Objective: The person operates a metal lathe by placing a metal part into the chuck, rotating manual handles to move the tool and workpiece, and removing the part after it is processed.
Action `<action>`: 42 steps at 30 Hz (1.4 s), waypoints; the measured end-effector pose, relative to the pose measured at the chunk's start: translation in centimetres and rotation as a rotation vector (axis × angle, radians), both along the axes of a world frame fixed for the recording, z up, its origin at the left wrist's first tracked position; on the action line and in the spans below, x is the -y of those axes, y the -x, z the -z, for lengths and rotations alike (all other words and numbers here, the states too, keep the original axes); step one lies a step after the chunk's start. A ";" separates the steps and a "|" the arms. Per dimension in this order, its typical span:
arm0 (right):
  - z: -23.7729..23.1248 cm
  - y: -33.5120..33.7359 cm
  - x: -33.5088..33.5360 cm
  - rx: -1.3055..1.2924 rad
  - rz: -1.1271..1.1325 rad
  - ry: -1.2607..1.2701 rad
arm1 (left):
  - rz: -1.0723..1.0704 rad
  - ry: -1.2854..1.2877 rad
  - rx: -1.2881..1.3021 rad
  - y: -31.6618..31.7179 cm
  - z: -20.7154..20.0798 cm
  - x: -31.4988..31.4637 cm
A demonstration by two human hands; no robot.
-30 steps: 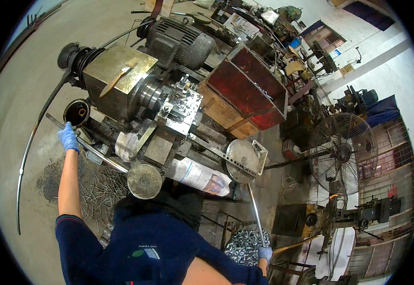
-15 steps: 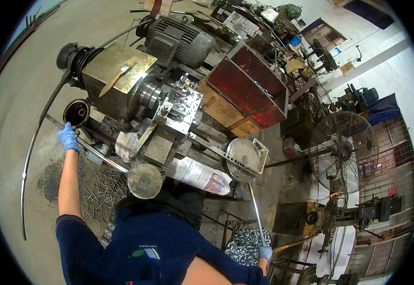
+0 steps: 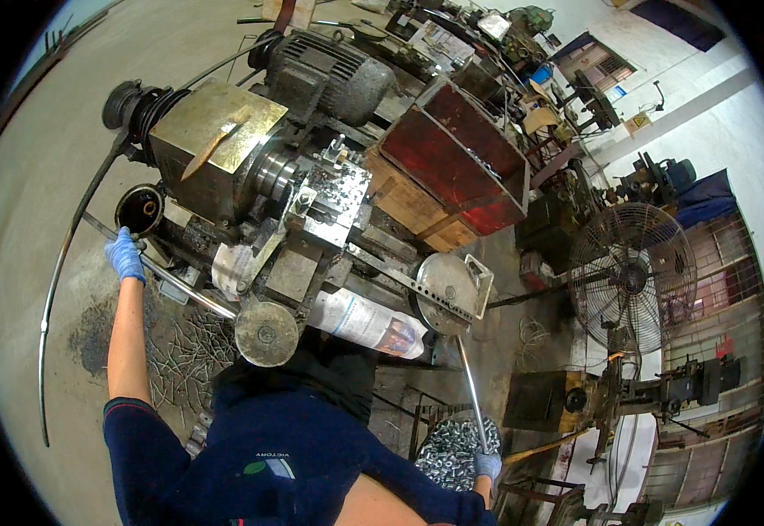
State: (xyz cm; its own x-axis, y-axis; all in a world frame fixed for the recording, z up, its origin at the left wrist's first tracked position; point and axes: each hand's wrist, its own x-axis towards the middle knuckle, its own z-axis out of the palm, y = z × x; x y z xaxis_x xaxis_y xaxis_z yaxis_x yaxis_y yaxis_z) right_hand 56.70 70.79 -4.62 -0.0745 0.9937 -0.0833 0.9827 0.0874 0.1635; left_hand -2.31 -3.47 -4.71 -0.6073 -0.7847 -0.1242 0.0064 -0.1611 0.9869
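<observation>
My left hand (image 3: 124,255), in a blue glove, is closed round a lever beside the dark open cup (image 3: 140,209) at the left of a small lathe. Just right of it, a shiny metal bar (image 3: 191,293) slants down to a round metal disc (image 3: 266,334). At the lower right my right hand (image 3: 487,465), also gloved, grips the end of a long silver lever (image 3: 471,382) rising to a round plate (image 3: 449,282). Between the hands lie the chuck (image 3: 277,174) and the chip-covered tool slide (image 3: 334,206).
A wooden-handled brush (image 3: 211,151) rests on the brass-coloured headstock cover (image 3: 255,110). Behind stand a motor (image 3: 334,74) and a red bin (image 3: 461,158). Small metal parts (image 3: 452,447) fill a container near my right hand. A large fan (image 3: 633,277) stands at right; metal scraps (image 3: 185,351) litter the floor.
</observation>
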 end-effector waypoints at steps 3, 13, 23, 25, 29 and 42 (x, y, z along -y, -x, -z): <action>-0.3 0.4 0.3 0.011 0.024 0.017 | -0.009 -0.003 0.008 0.0 -0.1 -0.1; -1.6 1.3 1.8 0.041 -0.016 0.017 | 0.013 -0.027 -0.015 0.0 0.3 0.1; -1.2 0.8 2.2 0.019 0.018 0.007 | -0.005 -0.013 -0.021 0.6 1.4 0.8; -1.1 0.6 2.3 0.033 0.023 -0.005 | 0.007 -0.061 -0.042 0.6 1.5 0.8; -1.1 0.5 2.5 0.024 -0.024 -0.077 | 0.001 -0.018 -0.007 0.6 1.4 0.8; -1.5 0.8 3.3 0.051 -0.007 -0.015 | 0.002 -0.053 -0.024 0.4 0.8 0.5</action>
